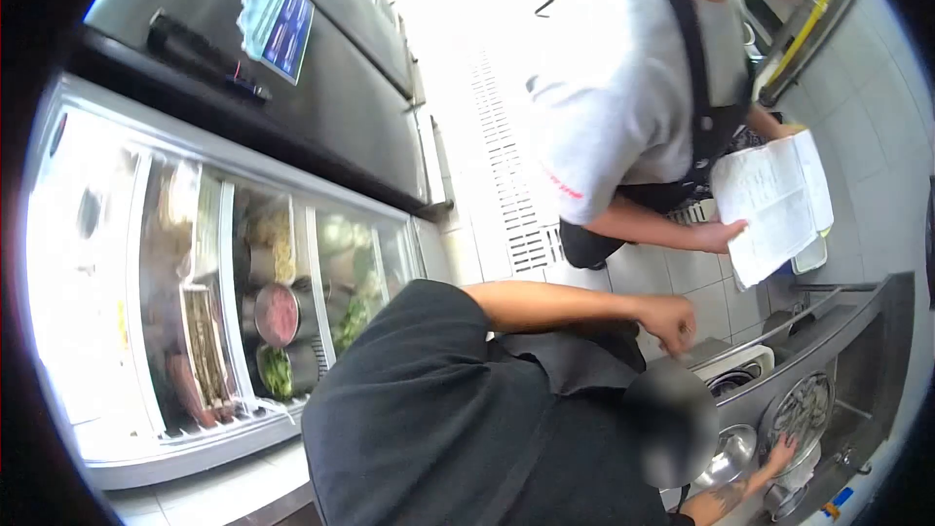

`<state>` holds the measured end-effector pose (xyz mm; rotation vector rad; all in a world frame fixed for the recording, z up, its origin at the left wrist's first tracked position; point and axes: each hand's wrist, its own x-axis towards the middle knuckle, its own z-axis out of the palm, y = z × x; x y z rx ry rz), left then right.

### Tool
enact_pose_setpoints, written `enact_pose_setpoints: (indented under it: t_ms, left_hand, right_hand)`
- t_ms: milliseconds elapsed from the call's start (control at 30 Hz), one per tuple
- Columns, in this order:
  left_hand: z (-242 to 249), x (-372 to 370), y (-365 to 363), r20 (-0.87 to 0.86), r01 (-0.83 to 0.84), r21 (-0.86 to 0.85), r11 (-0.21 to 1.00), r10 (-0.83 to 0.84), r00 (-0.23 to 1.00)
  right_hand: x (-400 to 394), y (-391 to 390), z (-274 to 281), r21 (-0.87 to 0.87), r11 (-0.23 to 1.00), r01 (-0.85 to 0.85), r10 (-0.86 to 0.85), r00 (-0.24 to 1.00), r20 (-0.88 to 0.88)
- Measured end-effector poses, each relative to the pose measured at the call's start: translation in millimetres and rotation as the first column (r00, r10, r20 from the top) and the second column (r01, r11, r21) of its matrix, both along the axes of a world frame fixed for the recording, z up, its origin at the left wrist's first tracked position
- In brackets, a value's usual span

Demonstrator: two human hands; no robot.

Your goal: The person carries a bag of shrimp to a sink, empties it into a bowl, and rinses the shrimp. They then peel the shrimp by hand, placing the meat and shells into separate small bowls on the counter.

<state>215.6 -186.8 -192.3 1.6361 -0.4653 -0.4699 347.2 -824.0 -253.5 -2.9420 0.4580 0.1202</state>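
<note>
Head view: the wearer's own left and right hands are not showing anywhere in frame, so their state cannot be read. A round metal pan (801, 407) is sitting in a steel counter (845, 317) at lower right; its surface is looking grey and dimpled, its contents too blurred to tell. A person in a black shirt is bending over it. That person's tattooed hand (779, 453) is lying open, fingers spread, flat against the pan's lower edge, just beside a shiny metal bowl (730, 453). The same person's second hand (670, 319) is hanging loosely curled, gripping nothing visible, just above a white tub (745, 362). A second person, in a grey shirt and dark apron, is holding a sheaf of papers (774, 197), the supporting hand (723, 234) cupping it from beneath. A glass-fronted fridge (195, 312) at left is showing tubs of food.
</note>
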Motion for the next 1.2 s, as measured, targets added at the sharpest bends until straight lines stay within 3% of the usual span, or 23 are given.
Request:
enact_pose_setpoints:
  t_ms: [100,133,167,200,233,267,333,367,400,433,467,500,567,600,633,667,700,733,767,800,833,900,1200]
  left_hand:
    - [-34.2,-67.4,101.5,-0.113,-0.19,0.12,0.974,0.203,0.973]
    - [-19.3,-94.6,143.7,-0.238,-0.238,0.313,0.92,0.318,0.918]
    - [-33.6,-126.3,184.1,-0.17,-0.409,0.387,0.826,0.5,0.849]
    - [-48.5,-153.9,226.9,-0.298,-0.454,0.489,0.745,0.632,0.716]
    - [-56.5,-189.6,267.4,-0.372,-0.617,0.393,0.682,0.732,0.571]
    - [-44.9,-217.1,302.4,-0.372,-0.614,0.546,0.571,0.821,0.433]
    - [-65.6,-270.3,382.4,-0.095,-0.555,0.777,0.297,0.927,0.362]
    - [-89.6,-301.9,420.4,-0.073,-0.668,0.738,0.098,0.995,0.065]
    - [-113.6,-335.0,467.4,0.268,-0.565,0.824,-0.037,0.904,0.332]
    - [-116.9,-350.5,504.3,0.121,-0.39,0.913,0.119,0.835,0.537]
    - [-93.2,-351.5,493.4,0.055,-0.701,0.713,-0.02,0.998,0.028]
    - [-69.1,-348.7,480.2,-0.19,-0.826,0.477,-0.301,0.882,-0.431]
    - [-85.4,-367.9,505.5,-0.167,-0.819,0.472,-0.326,0.879,-0.446]
    - [-102.4,-379.5,526.7,-0.13,-0.796,0.58,-0.174,0.945,-0.301]
    - [-97.2,-377.1,518.0,-0.281,-0.917,0.336,-0.213,0.907,-0.313]
    - [-99.0,-372.2,501.7,-0.457,-0.947,0.025,-0.319,0.839,-0.295]
    - [-117.7,-380.3,515.9,-0.636,-0.949,-0.085,-0.305,0.749,-0.184]
    - [-143.1,-389.8,531.8,-0.42,-0.999,0.002,-0.053,0.906,-0.049]
    - [-137.0,-382.2,513.4,-0.324,-0.984,0.122,-0.127,0.933,-0.16]
    - [-140.2,-370.3,506.6,-0.223,-0.9,0.287,-0.329,0.89,-0.397]
    - [-124.6,-367.1,499.9,-0.392,-0.94,0.294,-0.172,0.875,-0.283]
    - [-123.8,-351.9,493.6,-0.402,-0.871,0.452,-0.195,0.826,-0.394]
    - [-124.8,-310.0,489.0,-0.401,-0.877,0.451,-0.168,0.839,-0.367]
  right_hand:
    - [-12.6,-13.9,-18.6,0.083,0.996,-0.018,0.009,0.994,0.107]
    - [-8.3,-7.5,-17.5,0.091,0.996,0.0,-0.009,0.996,0.092]
    - [-4.2,1.8,-20.4,0.091,0.996,-0.011,0.002,0.995,0.1]
    - [-2.1,7.9,-20.0,0.185,0.983,-0.017,0.001,0.996,0.086]
    - [-1.0,11.7,-15.8,0.275,0.961,-0.017,-0.002,0.997,0.072]
    - [1.4,12.8,-7.5,0.359,0.933,-0.017,-0.005,0.998,0.059]
    - [5.4,24.4,9.3,0.263,0.96,-0.094,0.072,0.993,0.094]
    - [11.9,23.6,3.4,0.37,0.925,-0.084,0.049,0.993,0.103]
    - [17.2,21.6,-2.2,0.472,0.879,-0.075,0.027,0.994,0.107]
    - [22.8,22.9,-6.4,0.516,0.856,-0.031,-0.042,0.991,0.129]
    - [31.7,22.0,-11.9,0.516,0.856,-0.04,-0.036,0.99,0.136]
    - [36.5,18.6,-12.9,0.497,0.868,-0.029,-0.027,0.994,0.106]
    - [27.6,41.3,8.2,0.593,0.805,-0.027,-0.015,0.998,0.066]
    - [18.5,66.3,26.4,0.459,0.888,-0.039,0.012,0.998,0.062]
    - [24.0,45.3,6.1,0.589,0.808,-0.018,-0.014,0.999,0.051]
    - [10.8,62.6,26.3,0.483,0.874,-0.049,0.025,0.998,0.057]
    - [7.7,71.4,30.3,0.393,0.914,-0.102,0.06,0.991,0.118]
    - [8.4,62.1,18.9,0.34,0.936,-0.088,0.04,0.989,0.144]
    - [-1.0,80.5,37.1,0.344,0.939,-0.031,0.001,0.996,0.089]
    - [-1.6,74.5,26.4,0.298,0.954,-0.044,0.005,0.992,0.128]
    - [-7.1,79.8,31.5,0.284,0.959,-0.014,-0.021,0.993,0.118]
    - [-23.0,104.9,50.7,0.286,0.958,0.032,-0.065,0.992,0.107]
    - [-28.2,84.0,32.7,0.425,0.9,0.092,-0.152,0.983,0.108]
